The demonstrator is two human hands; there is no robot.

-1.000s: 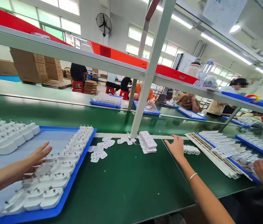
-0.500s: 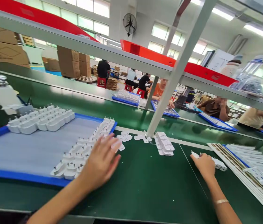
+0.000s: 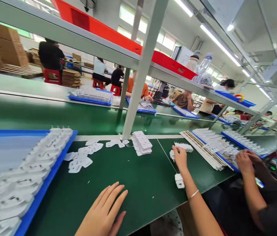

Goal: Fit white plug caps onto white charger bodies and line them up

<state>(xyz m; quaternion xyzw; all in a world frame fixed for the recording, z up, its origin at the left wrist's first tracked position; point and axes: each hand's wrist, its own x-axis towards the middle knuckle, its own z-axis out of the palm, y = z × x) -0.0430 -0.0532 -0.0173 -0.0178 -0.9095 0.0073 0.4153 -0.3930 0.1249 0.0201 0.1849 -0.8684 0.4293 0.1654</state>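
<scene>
My left hand (image 3: pixel 105 209) hovers low over the green worktop (image 3: pixel 133 180), fingers stretched out and holding nothing. Farther right, my right hand (image 3: pixel 181 159) has its fingers closed on a white power adapter (image 3: pixel 172 155); the grip is partly hidden. Just behind it stands a row of white adapters (image 3: pixel 185 147) with pins on top. Another white adapter (image 3: pixel 179 181) lies beside my right forearm. At left, a blue-rimmed tray (image 3: pixel 36 200) holds rows of white housings (image 3: pixel 40 164) with metal pins. Flat white pieces (image 3: pixel 81 160) lie scattered next to that tray.
A stack of white blocks (image 3: pixel 142 143) stands near the grey post (image 3: pixel 138 75). Layered boards (image 3: pixel 202 152) and a blue tray of white parts (image 3: pixel 217 144) are at right. There a co-worker's hands (image 3: pixel 248 162) work close by. A shelf (image 3: pixel 104 49) crosses above.
The view has swung right. My left hand has moved away from the tray's housings to the near worktop. A separate adapter now shows beside my right forearm.
</scene>
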